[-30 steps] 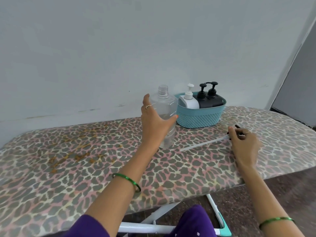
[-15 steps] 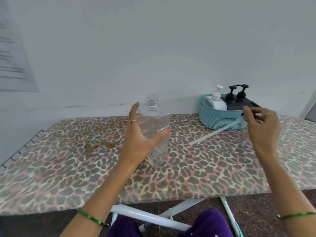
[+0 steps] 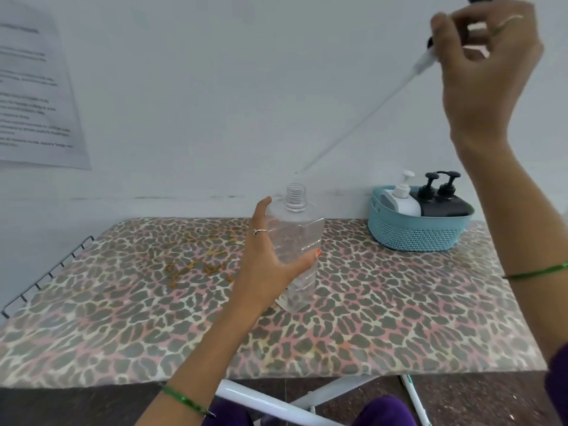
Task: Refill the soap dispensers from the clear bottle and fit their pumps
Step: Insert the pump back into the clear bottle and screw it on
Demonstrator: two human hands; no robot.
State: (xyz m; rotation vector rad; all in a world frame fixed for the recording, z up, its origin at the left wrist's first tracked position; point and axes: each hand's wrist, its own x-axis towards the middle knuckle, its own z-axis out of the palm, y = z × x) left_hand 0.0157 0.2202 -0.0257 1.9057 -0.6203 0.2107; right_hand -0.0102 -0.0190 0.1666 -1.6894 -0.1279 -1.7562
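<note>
With our left hand [image 3: 270, 262] wrapped around the clear bottle [image 3: 296, 247] mid-desk [image 3: 123, 318] and our right hand [image 3: 482, 66] pinching the pump [image 3: 425, 61] high above, we risk its long tube missing the narrow neck and tipping the bottle.

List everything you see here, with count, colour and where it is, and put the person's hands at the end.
clear bottle: 1, transparent, uncapped, upright mid-board
pump: 1, black head, pale dip tube, raised at upper right, tube tip above the bottle's mouth
basket: 1, teal, far right of board
white dispenser: 1, in basket
black dispensers: 2, in basket
ironing board: 1, leopard-print cover
paper sheet: 1, white, on wall, left
left hand: grips the bottle
right hand: holds the pump
</note>
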